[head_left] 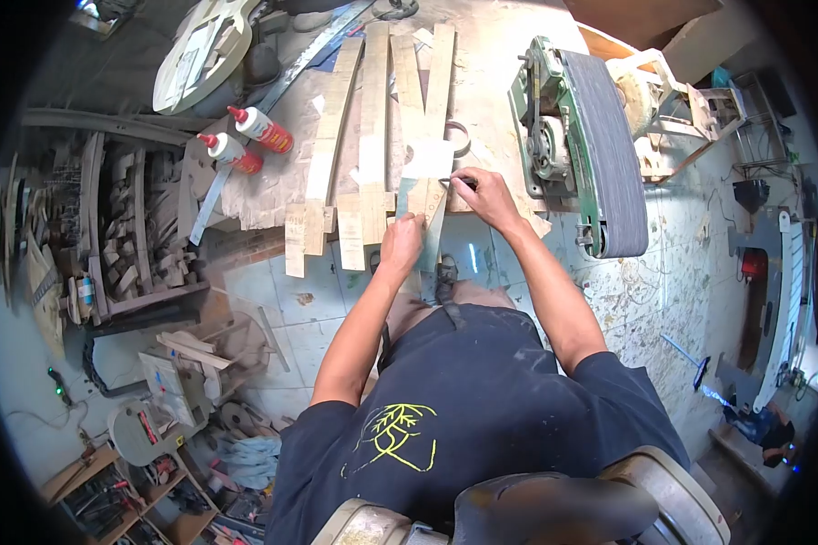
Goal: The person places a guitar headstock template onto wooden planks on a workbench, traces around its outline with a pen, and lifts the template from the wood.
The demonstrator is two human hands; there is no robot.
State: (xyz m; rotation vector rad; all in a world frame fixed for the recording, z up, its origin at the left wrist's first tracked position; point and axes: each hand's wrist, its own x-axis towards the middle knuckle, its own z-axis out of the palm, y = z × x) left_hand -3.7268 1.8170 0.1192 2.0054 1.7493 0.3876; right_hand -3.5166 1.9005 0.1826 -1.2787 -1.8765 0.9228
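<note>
My left hand is closed around the near end of a wooden neck blank at the bench edge. A row of small marks or holes shows on that end. My right hand pinches a short dark tool over the same end, and its exact kind is too small to tell. Just beyond both hands a bright white sheet lies across the wood. A roll of tape rests beside it. More long neck blanks lie side by side to the left, their ends jutting over the edge.
Two glue bottles with red caps stand at the bench's left. A belt sander is at the right. Behind the bottles lies a guitar body. Wood offcuts fill a rack on the left.
</note>
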